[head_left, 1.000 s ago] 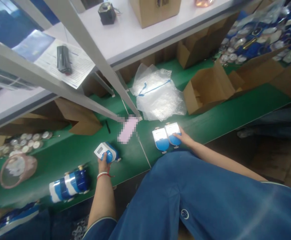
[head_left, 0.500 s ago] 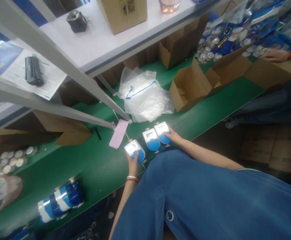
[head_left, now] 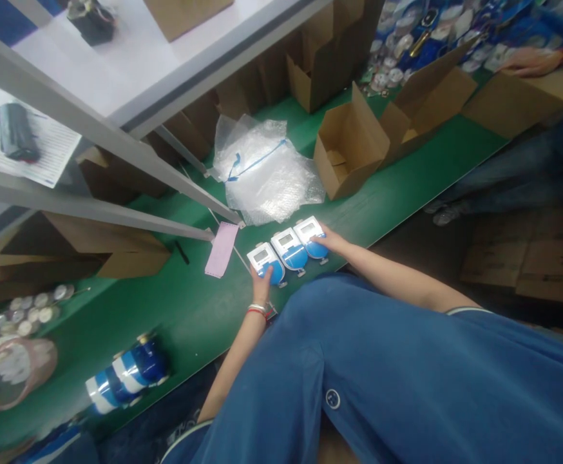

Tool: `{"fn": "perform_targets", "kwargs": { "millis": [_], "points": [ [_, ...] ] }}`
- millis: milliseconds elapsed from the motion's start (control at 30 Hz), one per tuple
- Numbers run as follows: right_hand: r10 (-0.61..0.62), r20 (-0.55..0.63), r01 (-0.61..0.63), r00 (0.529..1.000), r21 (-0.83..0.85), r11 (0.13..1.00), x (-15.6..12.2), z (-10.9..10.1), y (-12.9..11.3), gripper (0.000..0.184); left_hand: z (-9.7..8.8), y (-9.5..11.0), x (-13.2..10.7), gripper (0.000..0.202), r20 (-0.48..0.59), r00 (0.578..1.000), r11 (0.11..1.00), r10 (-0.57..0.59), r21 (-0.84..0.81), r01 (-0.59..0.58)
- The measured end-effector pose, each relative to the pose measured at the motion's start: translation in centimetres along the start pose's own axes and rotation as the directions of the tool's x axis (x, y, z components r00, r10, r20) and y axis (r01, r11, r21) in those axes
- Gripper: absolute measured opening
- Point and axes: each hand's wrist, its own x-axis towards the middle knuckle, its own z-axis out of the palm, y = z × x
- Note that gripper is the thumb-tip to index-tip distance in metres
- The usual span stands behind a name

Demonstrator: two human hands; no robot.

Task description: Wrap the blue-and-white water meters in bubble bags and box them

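Three blue-and-white water meters stand in a row near the front edge of the green bench (head_left: 175, 309). My left hand (head_left: 262, 278) grips the left meter (head_left: 265, 260), which touches the middle meter (head_left: 288, 246). My right hand (head_left: 328, 241) rests with its fingers on the right meter (head_left: 310, 232). A red-and-white bracelet sits on my left wrist. My blue sleeves and smock fill the lower right of the view.
A bubble-wrap bag (head_left: 262, 169) and an open cardboard box (head_left: 346, 145) lie just behind the meters. A pink slip (head_left: 221, 249) lies left of them. More meters (head_left: 127, 375) lie at lower left, beside a round sieve (head_left: 15, 372). Another person's hand (head_left: 533, 61) rests on boxes at upper right.
My left hand has slid its meter rightward along the bench until it joins the two under my right hand. The view has shifted, so the whole bench appears higher and further left.
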Motion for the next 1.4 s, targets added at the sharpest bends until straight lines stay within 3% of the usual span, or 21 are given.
{"fn": "perform_targets", "kwargs": {
  "millis": [67, 167, 267, 333, 467, 633, 733, 833, 933, 1400],
  "points": [
    [0.024, 0.026, -0.024, 0.999, -0.001, 1.0, 0.1, -0.1, 0.1, 0.076, 0.1, 0.2, 0.0, 0.078, -0.075, 0.996, 0.991, 0.042, 0.128, -0.033],
    [0.028, 0.061, -0.031, 0.998, 0.045, 0.998, 0.8, -1.0, 1.3, 0.074, 0.4, 1.0, -0.7, 0.085, -0.144, 0.963, 0.903, 0.226, 0.402, -0.152],
    [0.094, 0.123, -0.109, 0.988, 0.117, 0.987, 2.4, -3.5, 3.0, 0.065, 1.7, 2.8, -1.8, 0.068, 0.09, 0.903, 0.711, 0.421, 0.585, -0.39],
    [0.151, 0.089, -0.159, 0.985, 0.1, 0.982, 3.5, -5.9, 4.1, 0.062, 3.2, 4.3, -2.3, 0.057, 0.293, 0.833, 0.586, 0.47, 0.602, -0.543],
    [0.137, -0.073, -0.138, 0.988, -0.007, 0.99, 4.2, -9.8, 5.4, 0.058, 7.3, 7.4, -0.9, 0.058, 0.563, 0.671, 0.407, 0.483, 0.534, -0.741],
    [0.042, -0.115, -0.054, 0.992, -0.098, 0.994, 1.4, -11.1, 7.5, 0.06, 15.1, 10.6, 5.1, 0.076, 0.783, 0.466, 0.239, 0.412, 0.401, -0.884],
    [-0.016, -0.125, 0.003, 0.992, -0.101, 0.995, -0.2, -10.8, 9.4, 0.068, 19.6, 10.9, 8.8, 0.08, 0.853, 0.399, 0.229, 0.337, 0.336, -0.913],
    [-0.154, -0.115, 0.135, 0.981, -0.154, 0.979, -1.0, -10.4, 10.9, 0.074, 22.0, 10.3, 11.2, 0.079, 0.897, 0.348, 0.253, 0.271, 0.283, -0.925],
    [-0.208, -0.141, 0.183, 0.968, -0.175, 0.967, -1.0, -9.9, 11.6, 0.071, 22.7, 9.8, 12.1, 0.077, 0.908, 0.33, 0.263, 0.256, 0.264, -0.928],
    [-0.048, -0.207, 0.077, 0.977, 0.137, 0.987, 0.2, -8.4, 13.1, 0.075, 24.1, 9.8, 13.1, 0.074, 0.918, 0.345, 0.254, 0.194, 0.293, -0.922]
  ]
}}
